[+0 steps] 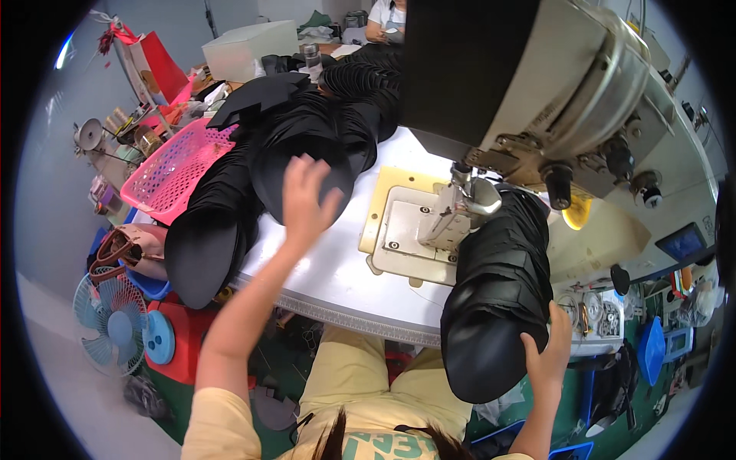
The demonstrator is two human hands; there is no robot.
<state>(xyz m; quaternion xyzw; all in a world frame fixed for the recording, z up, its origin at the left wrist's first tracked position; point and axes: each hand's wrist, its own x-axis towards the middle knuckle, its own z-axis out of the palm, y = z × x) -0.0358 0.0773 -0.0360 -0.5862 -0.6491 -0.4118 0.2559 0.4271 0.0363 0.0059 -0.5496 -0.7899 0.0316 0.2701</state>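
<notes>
My left hand [309,201] is over the front of a long row of overlapping black rounded pieces [270,170], fingers spread; whether it touches the top piece is unclear. Beside the sewing machine [460,207], a second overlapping row of black pieces [483,349] runs from under the machine head and hangs past the table's front edge. At the right side of that row is my right hand [548,345], thumb by the front piece's edge and fingers apart along the side. The fingers do not close around any piece.
Left of my left hand lies another black stack [203,253], with a pink basket [180,169] behind it. A blue fan [115,326] and a red stool [180,341] stand at lower left. Across the table sits another person [387,19]. A small screen [682,241] is at right.
</notes>
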